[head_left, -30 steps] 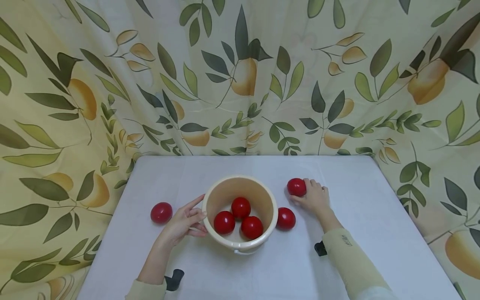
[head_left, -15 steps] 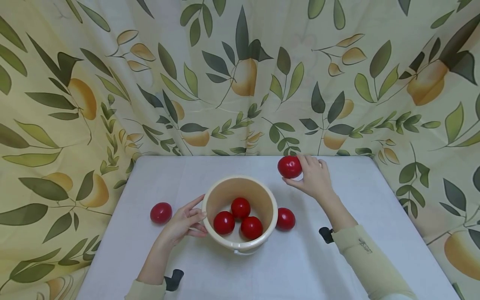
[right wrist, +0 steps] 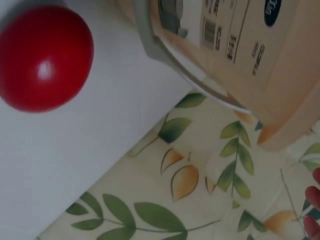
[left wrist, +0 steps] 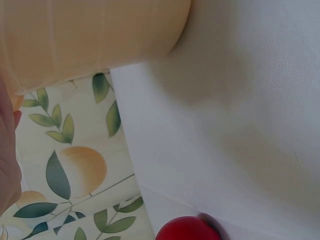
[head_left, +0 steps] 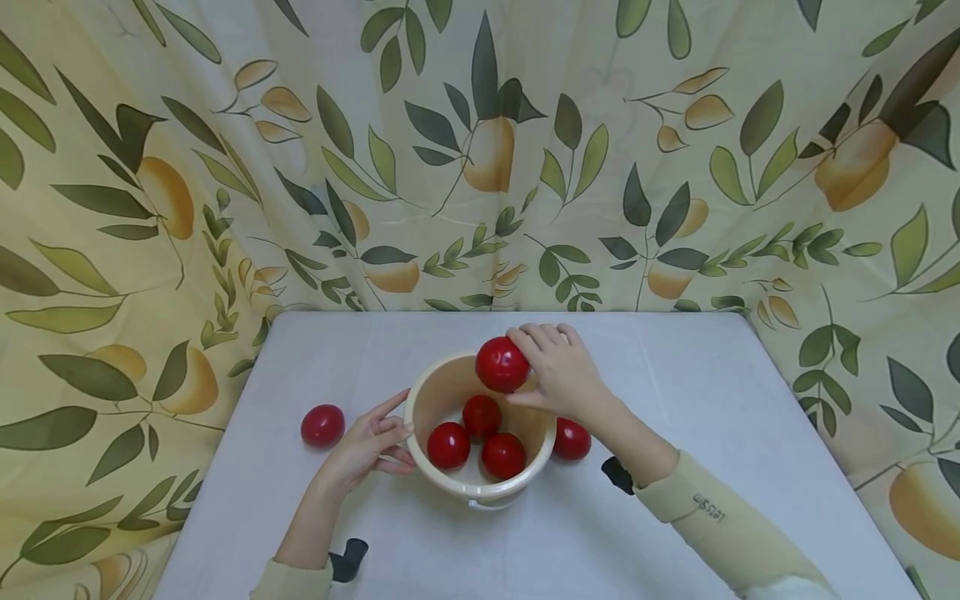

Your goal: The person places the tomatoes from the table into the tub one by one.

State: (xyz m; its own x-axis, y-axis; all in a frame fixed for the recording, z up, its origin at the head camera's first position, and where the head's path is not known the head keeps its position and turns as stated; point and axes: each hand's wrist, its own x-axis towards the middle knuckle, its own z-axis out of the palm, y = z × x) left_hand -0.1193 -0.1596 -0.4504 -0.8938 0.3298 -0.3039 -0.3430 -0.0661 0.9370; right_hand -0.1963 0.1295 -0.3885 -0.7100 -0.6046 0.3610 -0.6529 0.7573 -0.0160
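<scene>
A cream plastic bucket (head_left: 420, 467) stands on the table with three round, glossy red tomato-like fruits (head_left: 448, 445) inside. My left hand (head_left: 367, 450) rests against the bucket's left side, its thumb at the rim and its index finger stretched along the wall. Above the back right of the opening, my right hand (head_left: 562, 371) grips another red tomato-like fruit (head_left: 502, 365) between thumb and fingers. In the right wrist view only its fingertips (right wrist: 312, 195) show at the right edge, beside the bucket (right wrist: 280, 65); the held fruit is out of that view.
One red fruit (head_left: 573, 439) lies close against the bucket's right side, partly behind my right forearm. Another red fruit (head_left: 322, 426) lies left of my left hand. A white cloth covers the table (head_left: 675, 367); a leaf-patterned curtain (head_left: 480, 167) hangs behind its back edge.
My right hand has lifted the red tomato-like fruit from the table right of the bucket and carried it left over the opening. My left hand and the bucket have stayed still.
</scene>
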